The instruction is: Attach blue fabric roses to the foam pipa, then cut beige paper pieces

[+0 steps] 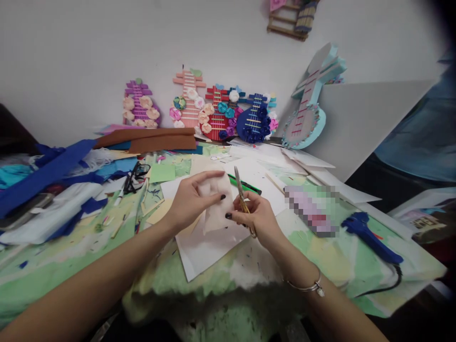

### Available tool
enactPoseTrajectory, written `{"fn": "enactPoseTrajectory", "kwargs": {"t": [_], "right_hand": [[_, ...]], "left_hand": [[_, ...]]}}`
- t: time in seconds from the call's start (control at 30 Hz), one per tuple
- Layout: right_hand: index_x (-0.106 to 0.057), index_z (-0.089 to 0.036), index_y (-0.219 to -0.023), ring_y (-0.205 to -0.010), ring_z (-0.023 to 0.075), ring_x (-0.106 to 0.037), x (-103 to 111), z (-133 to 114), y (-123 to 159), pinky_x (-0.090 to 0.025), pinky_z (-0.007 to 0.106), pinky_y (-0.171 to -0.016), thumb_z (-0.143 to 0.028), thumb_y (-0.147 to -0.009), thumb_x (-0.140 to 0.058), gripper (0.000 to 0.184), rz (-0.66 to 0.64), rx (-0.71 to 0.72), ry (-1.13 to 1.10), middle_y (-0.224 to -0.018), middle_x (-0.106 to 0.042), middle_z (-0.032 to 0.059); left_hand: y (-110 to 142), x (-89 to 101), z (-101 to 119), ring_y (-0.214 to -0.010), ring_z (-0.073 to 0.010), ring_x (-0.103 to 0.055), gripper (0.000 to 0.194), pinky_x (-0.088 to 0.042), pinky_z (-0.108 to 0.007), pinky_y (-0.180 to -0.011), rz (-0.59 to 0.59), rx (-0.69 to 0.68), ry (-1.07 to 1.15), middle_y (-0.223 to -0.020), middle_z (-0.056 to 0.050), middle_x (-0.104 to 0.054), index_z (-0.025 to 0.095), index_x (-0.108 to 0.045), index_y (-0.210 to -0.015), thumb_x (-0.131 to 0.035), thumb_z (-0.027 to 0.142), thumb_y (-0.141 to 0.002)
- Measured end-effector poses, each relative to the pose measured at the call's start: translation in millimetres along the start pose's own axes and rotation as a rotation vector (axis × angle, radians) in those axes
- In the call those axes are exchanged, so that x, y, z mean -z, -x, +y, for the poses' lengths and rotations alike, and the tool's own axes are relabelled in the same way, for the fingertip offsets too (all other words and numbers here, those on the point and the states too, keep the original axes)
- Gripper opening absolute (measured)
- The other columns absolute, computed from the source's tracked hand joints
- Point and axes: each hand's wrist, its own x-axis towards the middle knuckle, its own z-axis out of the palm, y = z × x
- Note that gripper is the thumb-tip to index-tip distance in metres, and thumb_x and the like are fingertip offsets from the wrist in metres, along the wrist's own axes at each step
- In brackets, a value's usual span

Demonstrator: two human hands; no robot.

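My left hand (194,197) grips a folded piece of cream paper or fabric (216,211), thumb across its front and fingers along the top edge. In my right hand (258,216) is a pair of scissors (240,192) with gold-coloured handles, blades pointing up and away from me. The right thumb and fingers also reach the right edge of the cream piece; whether they pinch it I cannot tell. Beneath both hands lie white sheets of paper (199,256). A green pen or cutter (245,184) rests on the paper just behind the scissors.
A blue glue gun (374,237) with a black cable lies at the right, near a pixelated pink item (311,213). Blue strips (53,166), glasses (137,175) and a green paper square (163,173) lie left. Decorated lute-shaped crafts (217,114) line the wall.
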Motion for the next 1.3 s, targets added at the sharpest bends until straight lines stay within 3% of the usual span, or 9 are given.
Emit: {"fn": "enactPoseTrajectory", "kwargs": {"t": [0.13, 0.4, 0.53, 0.7, 0.9, 1.03, 1.2, 1.3], "right_hand": [[-0.055, -0.017, -0.072, -0.048, 0.0055, -0.046, -1, 2, 1, -0.036, 0.018, -0.043, -0.020, -0.051, -0.081, 0.033, 0.049, 0.037, -0.050, -0.061, -0.057, -0.0057], [-0.054, -0.017, -0.069, -0.040, 0.0032, -0.038, 11, 0, 3, -0.028, 0.018, -0.039, -0.019, -0.061, -0.075, 0.022, 0.122, 0.110, -0.069, -0.054, -0.051, -0.0081], [-0.055, -0.018, -0.072, -0.041, 0.0036, -0.039, 16, 1, 4, -0.028, 0.018, -0.038, -0.019, -0.062, -0.074, 0.021, 0.129, 0.125, -0.079, -0.057, -0.051, -0.0075], [-0.055, -0.018, -0.076, -0.042, 0.0036, -0.039, 18, 3, 4, -0.028, 0.018, -0.039, -0.020, -0.066, -0.074, 0.022, 0.097, 0.143, -0.098, -0.058, -0.052, -0.0073], [-0.055, -0.018, -0.076, -0.041, 0.0034, -0.037, 18, 3, 6, -0.026, 0.018, -0.038, -0.020, -0.067, -0.073, 0.020, 0.123, 0.145, -0.095, -0.056, -0.051, -0.0076], [-0.055, -0.018, -0.077, -0.042, 0.0038, -0.036, 19, 3, 6, -0.027, 0.017, -0.038, -0.021, -0.065, -0.074, 0.022, 0.144, 0.146, -0.084, -0.057, -0.051, -0.0074], [-0.056, -0.019, -0.077, -0.043, 0.0040, -0.037, 19, 4, 6, -0.028, 0.018, -0.038, -0.021, -0.064, -0.075, 0.023, 0.138, 0.152, -0.072, -0.060, -0.054, -0.0065], [-0.056, -0.019, -0.078, -0.044, 0.0041, -0.038, 19, 4, 6, -0.028, 0.017, -0.039, -0.021, -0.064, -0.075, 0.024, 0.128, 0.151, -0.074, -0.062, -0.056, -0.0056]], "left_hand": [[2, -1.2, 0, -0.094, -0.0226, -0.065, 0.044, -0.056, -0.027, -0.070, -0.016, 0.017, 0.036, -0.112, -0.006, -0.067, 0.018, -0.066, -0.110, -0.073, 0.024, -0.067], [1, 2.3, -1, -0.106, -0.0253, -0.060, 0.046, -0.052, -0.033, -0.084, 0.018, -0.039, -0.027, -0.118, -0.007, -0.065, 0.020, -0.064, -0.115, -0.071, 0.025, -0.070], [0, 3.4, 0, -0.098, -0.0238, -0.063, 0.048, -0.054, -0.030, -0.075, 0.036, -0.005, -0.006, -0.117, -0.008, -0.065, 0.020, -0.064, -0.115, -0.071, 0.028, -0.069], [1, 1.1, 6, -0.076, -0.0175, -0.064, 0.064, -0.051, -0.022, -0.054, 0.013, -0.007, -0.065, -0.122, -0.007, -0.062, 0.022, -0.059, -0.122, -0.077, 0.029, -0.062], [2, 1.6, 10, -0.042, -0.0028, -0.041, 0.066, -0.032, -0.018, -0.035, -0.006, -0.011, -0.185, -0.114, -0.004, -0.064, 0.025, -0.057, -0.124, -0.075, 0.020, -0.061], [3, 3.7, 10, -0.039, -0.0020, -0.035, 0.066, -0.028, -0.018, -0.033, -0.017, -0.013, -0.178, -0.104, -0.002, -0.066, 0.026, -0.056, -0.126, -0.074, 0.021, -0.062], [3, 4.6, 13, -0.045, -0.0023, -0.040, 0.065, -0.036, -0.018, -0.038, -0.008, -0.060, -0.176, -0.127, -0.005, -0.058, 0.027, -0.056, -0.125, -0.074, 0.026, -0.063], [3, 4.7, 14, -0.044, -0.0023, -0.039, 0.067, -0.038, -0.019, -0.039, 0.009, -0.051, -0.194, -0.127, -0.005, -0.058, 0.026, -0.056, -0.125, -0.075, 0.027, -0.062]]}}
